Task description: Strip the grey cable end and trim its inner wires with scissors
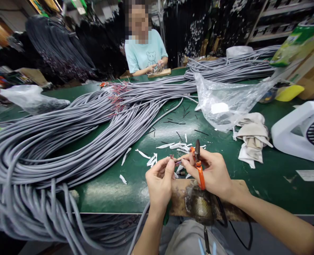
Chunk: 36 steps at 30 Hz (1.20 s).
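Observation:
My left hand is closed in a pinch on the stripped end of a grey cable, which runs down beside my forearm. Thin reddish wire ends poke up past the fingertips. Close by on the right, my right hand is wrapped round orange-handled cutters, their dark jaws pointing up. Its thumb and forefinger also pinch at the thin wires between the hands. Below both hands are a worn wooden board and a dark, stained metal device at the table's front edge.
A large bundle of grey cables covers the left of the green table. White strips and short black pieces lie ahead. To the right are a plastic bag, a cloth and a white fan-like object. A co-worker sits opposite.

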Motion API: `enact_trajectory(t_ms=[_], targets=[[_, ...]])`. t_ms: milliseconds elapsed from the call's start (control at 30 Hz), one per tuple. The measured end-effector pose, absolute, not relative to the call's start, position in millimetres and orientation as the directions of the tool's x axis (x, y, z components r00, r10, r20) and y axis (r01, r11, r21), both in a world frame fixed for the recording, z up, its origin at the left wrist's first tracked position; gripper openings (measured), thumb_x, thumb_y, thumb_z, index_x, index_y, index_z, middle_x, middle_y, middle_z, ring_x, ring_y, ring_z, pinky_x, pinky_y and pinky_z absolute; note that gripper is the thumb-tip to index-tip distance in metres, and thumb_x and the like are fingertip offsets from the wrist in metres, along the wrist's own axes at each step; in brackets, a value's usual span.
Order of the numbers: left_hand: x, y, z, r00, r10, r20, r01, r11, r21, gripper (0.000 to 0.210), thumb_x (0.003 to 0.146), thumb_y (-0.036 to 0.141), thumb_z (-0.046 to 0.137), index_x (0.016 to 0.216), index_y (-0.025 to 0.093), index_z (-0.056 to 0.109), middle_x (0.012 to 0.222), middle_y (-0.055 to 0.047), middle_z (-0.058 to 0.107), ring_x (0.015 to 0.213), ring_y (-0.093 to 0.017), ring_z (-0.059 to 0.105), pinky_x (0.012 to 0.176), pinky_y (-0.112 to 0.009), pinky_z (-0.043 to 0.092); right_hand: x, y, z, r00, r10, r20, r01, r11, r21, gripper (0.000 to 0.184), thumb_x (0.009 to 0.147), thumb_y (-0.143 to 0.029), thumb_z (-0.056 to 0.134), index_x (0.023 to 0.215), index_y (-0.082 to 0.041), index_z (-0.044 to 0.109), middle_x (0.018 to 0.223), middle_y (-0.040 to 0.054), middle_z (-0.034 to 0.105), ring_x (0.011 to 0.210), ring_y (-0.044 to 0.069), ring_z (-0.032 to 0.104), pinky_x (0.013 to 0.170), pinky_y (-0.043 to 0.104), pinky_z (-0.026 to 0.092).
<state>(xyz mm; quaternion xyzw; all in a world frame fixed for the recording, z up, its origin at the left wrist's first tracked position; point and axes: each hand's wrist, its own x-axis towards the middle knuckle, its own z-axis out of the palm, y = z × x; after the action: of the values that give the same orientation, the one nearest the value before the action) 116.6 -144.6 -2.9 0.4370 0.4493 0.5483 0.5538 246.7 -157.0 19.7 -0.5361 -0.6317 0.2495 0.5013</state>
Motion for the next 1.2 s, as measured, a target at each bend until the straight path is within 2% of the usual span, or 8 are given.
enact_trajectory(t_ms=[133, 333, 600, 700, 833, 933, 1033, 1200], targets=[[118, -148, 1, 0.033, 0.999, -0.007, -0.213, 0.014, 0.977, 0.02, 0.078, 0.035, 0.058, 0.08, 0.015, 0.057, 0.064, 0.002, 0.056, 0.043, -0.003, 0.042, 0.044, -0.015, 0.035, 247, -156, 21, 0.077, 0.952, 0.295, 0.321, 0.256, -0.912, 0.02, 0.072, -0.019, 0.058, 0.059, -0.019, 0.042, 0.065, 0.0006, 0.062, 0.056, 0.011, 0.056, 0.055, 0.021, 0.047], [113, -150, 1, 0.138, 0.989, 0.052, -0.179, -0.027, 0.984, 0.012, 0.08, 0.025, 0.057, 0.087, 0.017, 0.053, 0.081, -0.001, 0.055, 0.073, -0.009, 0.053, 0.063, -0.016, 0.042, 247, -153, 24, 0.091, 0.963, 0.255, 0.242, 0.227, -0.943, 0.022, 0.072, -0.021, 0.058, 0.059, -0.019, 0.041, 0.066, 0.0012, 0.062, 0.056, 0.01, 0.057, 0.053, 0.019, 0.047], [114, -150, -6, 0.125, 0.988, 0.085, -0.149, -0.066, 0.987, 0.014, 0.08, 0.026, 0.057, 0.091, 0.018, 0.051, 0.08, -0.001, 0.055, 0.069, -0.009, 0.054, 0.056, -0.016, 0.04, 251, -156, 20, 0.098, 0.927, 0.362, 0.407, 0.295, -0.864, 0.017, 0.07, -0.015, 0.056, 0.059, -0.018, 0.044, 0.061, -0.0013, 0.057, 0.051, 0.008, 0.049, 0.05, 0.019, 0.042], [114, -149, -5, 0.128, 0.991, 0.036, -0.212, -0.008, 0.977, 0.015, 0.079, 0.028, 0.058, 0.087, 0.017, 0.051, 0.075, 0.0, 0.055, 0.059, -0.007, 0.05, 0.049, -0.015, 0.037, 252, -157, 20, 0.002, 0.88, 0.476, 0.494, 0.413, -0.765, 0.014, 0.069, -0.011, 0.054, 0.058, -0.018, 0.048, 0.059, -0.0012, 0.055, 0.052, 0.008, 0.048, 0.05, 0.02, 0.041], [111, -147, -4, 0.14, 0.99, -0.016, -0.364, 0.066, 0.929, 0.016, 0.077, 0.029, 0.06, 0.084, 0.017, 0.053, 0.066, 0.003, 0.052, 0.047, -0.003, 0.04, 0.045, -0.014, 0.032, 250, -158, 16, -0.271, 0.666, 0.694, 0.524, 0.708, -0.474, 0.019, 0.073, -0.005, 0.045, 0.061, -0.018, 0.054, 0.058, 0.0014, 0.056, 0.059, 0.011, 0.051, 0.058, 0.023, 0.043], [108, -147, -6, 0.14, 0.99, 0.0, -0.46, 0.064, 0.886, 0.017, 0.074, 0.029, 0.062, 0.082, 0.014, 0.059, 0.067, 0.001, 0.054, 0.049, -0.003, 0.041, 0.047, -0.015, 0.033, 251, -159, 15, -0.443, 0.558, 0.702, 0.48, 0.809, -0.34, 0.024, 0.076, -0.002, 0.04, 0.064, -0.018, 0.054, 0.059, 0.0022, 0.056, 0.059, 0.012, 0.051, 0.057, 0.023, 0.042], [103, -148, -8, 0.12, 0.993, -0.007, -0.482, 0.065, 0.874, 0.018, 0.071, 0.026, 0.065, 0.083, 0.013, 0.063, 0.07, -0.001, 0.059, 0.05, -0.004, 0.044, 0.049, -0.015, 0.037, 258, -158, 20, -0.421, 0.61, 0.671, 0.506, 0.772, -0.384, 0.018, 0.075, -0.006, 0.043, 0.066, -0.018, 0.053, 0.06, 0.0019, 0.055, 0.058, 0.012, 0.048, 0.055, 0.023, 0.04], [97, -149, -13, 0.081, 0.995, 0.064, -0.474, -0.018, 0.88, 0.015, 0.07, 0.022, 0.068, 0.084, 0.015, 0.068, 0.065, -0.002, 0.062, 0.048, -0.004, 0.048, 0.045, -0.013, 0.037, 275, -145, 25, -0.282, 0.801, 0.529, 0.686, 0.554, -0.473, 0.009, 0.065, -0.016, 0.058, 0.064, -0.017, 0.05, 0.062, 0.0006, 0.049, 0.06, 0.012, 0.041, 0.054, 0.023, 0.035]])
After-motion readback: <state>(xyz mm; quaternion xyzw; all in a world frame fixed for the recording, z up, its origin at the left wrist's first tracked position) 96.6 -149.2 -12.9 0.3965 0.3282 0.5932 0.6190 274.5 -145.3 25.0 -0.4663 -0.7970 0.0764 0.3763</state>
